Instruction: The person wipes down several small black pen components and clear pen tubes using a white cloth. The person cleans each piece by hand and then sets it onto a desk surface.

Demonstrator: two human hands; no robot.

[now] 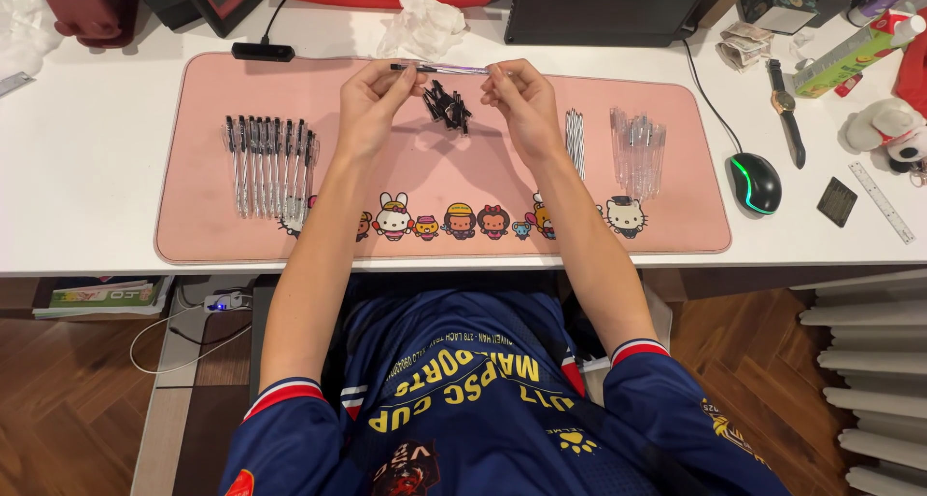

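Both hands are raised over the far middle of a pink desk mat (212, 235) with cartoon figures along its near edge. My left hand (372, 100) and my right hand (521, 95) hold the two ends of one clear pen (439, 68) lying level between them. Just below the pen sits a small heap of black pen caps (447, 105). A row of several finished pens with black caps (270, 163) lies at the mat's left. Thin ink refills (575, 139) and several clear pen barrels (637, 148) lie at the right.
A black mouse with a green light (754, 182) and a wristwatch (787, 110) lie right of the mat. A crumpled white tissue (422, 23), a monitor base (603, 13) and a ruler (881, 201) are also on the white desk (87, 168).
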